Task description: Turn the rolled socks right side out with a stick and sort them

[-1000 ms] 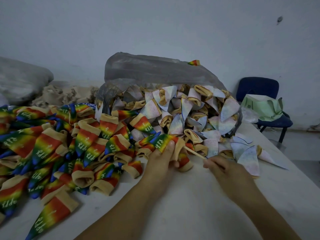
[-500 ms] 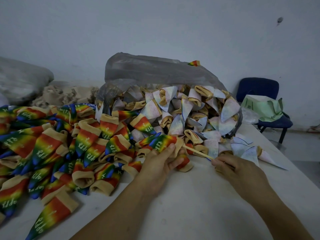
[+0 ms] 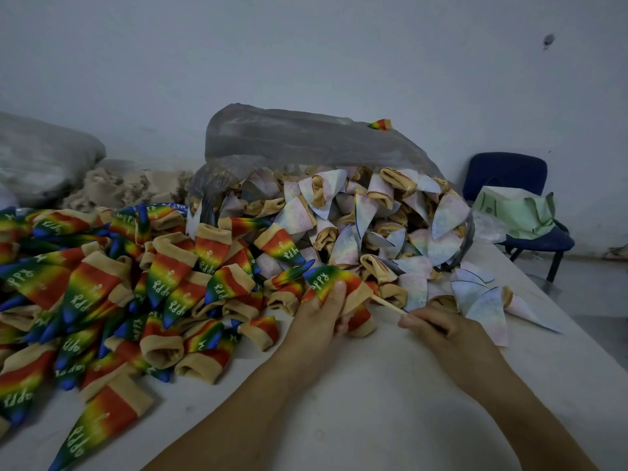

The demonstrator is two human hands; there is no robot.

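The right hand (image 3: 438, 329) pinches the stick (image 3: 389, 304), which slants left into the cuff of the sock (image 3: 334, 278) gripped by the left hand (image 3: 321, 321).

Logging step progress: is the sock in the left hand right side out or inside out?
Right side out: the sock in the left hand shows bright rainbow print; the stick enters its tan cuff.

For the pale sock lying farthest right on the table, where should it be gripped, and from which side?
Judging by shape, pinch the pale sock at its tan cuff, the thicker end toward the pile, coming from above on the near side. Its other end tapers to a thin flat tip.
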